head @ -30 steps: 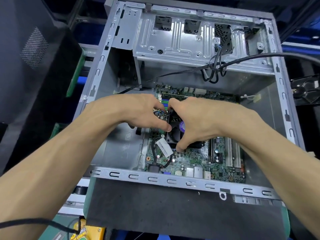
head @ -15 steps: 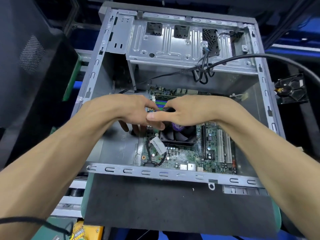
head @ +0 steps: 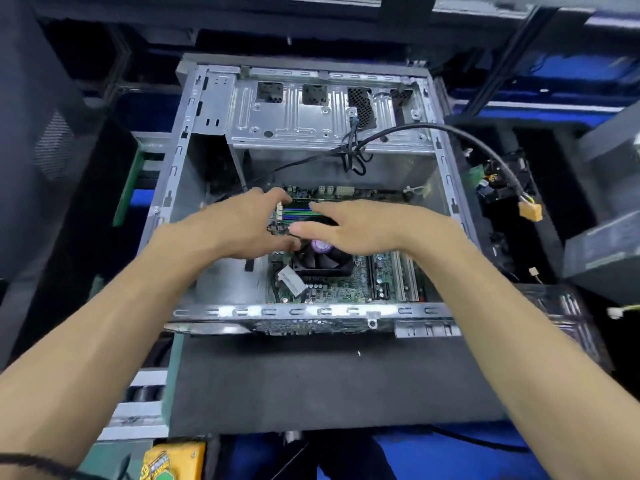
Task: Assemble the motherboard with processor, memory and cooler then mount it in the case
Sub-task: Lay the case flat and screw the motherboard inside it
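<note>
Both hands are down inside the box, meeting near the middle of the frame. The left hand (head: 242,225) comes in from the lower left with its fingers curled around a small dark cable connector (head: 277,229) at the left end of the memory slots; looks like a pinch, though it's a bit blurry. The right hand (head: 349,226) comes in from the lower right with fingers straight and relaxed, hovering flat over the black square cooler fan with the purple centre sticker (head: 320,254), holding nothing.

The green motherboard (head: 346,285) sits on the floor of the open grey metal computer case (head: 446,174), in its lower right part. The blue and green memory slots (head: 298,213) are just above the hands. A white label on a black cable (head: 292,280) lies just left of the fan.

A thick black cable with an orange plug (head: 528,211) arcs out over the case's right wall. A dark foam mat (head: 311,382) lies below the case, and a yellow packet (head: 173,460) is at the bottom left.
</note>
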`<control>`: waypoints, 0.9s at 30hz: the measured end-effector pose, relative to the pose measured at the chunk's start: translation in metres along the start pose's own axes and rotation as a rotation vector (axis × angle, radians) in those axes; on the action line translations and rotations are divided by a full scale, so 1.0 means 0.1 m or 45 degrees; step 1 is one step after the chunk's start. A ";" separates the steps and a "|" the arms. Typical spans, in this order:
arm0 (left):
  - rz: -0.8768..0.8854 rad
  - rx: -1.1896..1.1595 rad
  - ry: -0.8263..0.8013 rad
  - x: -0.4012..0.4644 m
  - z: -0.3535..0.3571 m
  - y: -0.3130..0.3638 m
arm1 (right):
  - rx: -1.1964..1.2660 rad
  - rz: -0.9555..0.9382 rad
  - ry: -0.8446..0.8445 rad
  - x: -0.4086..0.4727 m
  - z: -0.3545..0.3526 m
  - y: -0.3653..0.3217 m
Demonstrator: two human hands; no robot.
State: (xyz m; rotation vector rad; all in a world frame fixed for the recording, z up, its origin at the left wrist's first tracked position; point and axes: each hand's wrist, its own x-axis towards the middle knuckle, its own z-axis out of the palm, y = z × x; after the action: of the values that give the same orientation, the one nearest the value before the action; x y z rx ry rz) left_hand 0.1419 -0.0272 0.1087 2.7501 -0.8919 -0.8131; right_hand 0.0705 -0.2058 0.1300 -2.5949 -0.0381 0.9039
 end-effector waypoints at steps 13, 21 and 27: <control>0.547 -0.488 0.484 -0.62 -0.11 1.00 | 0.588 -0.006 0.871 -1.55 0.13 0.27; 0.695 -0.535 0.231 -0.81 0.14 1.83 | 0.817 0.026 1.019 -2.32 0.50 0.59; 0.693 -0.544 0.151 -0.85 0.53 2.27 | 1.109 -0.127 0.862 -2.94 0.96 0.90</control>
State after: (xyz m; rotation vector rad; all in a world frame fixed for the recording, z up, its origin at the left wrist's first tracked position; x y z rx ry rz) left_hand -0.0584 -0.1613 0.1674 2.0253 -1.1978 -0.6340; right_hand -0.2290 -0.2996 0.2019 -1.9017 0.3307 -0.0637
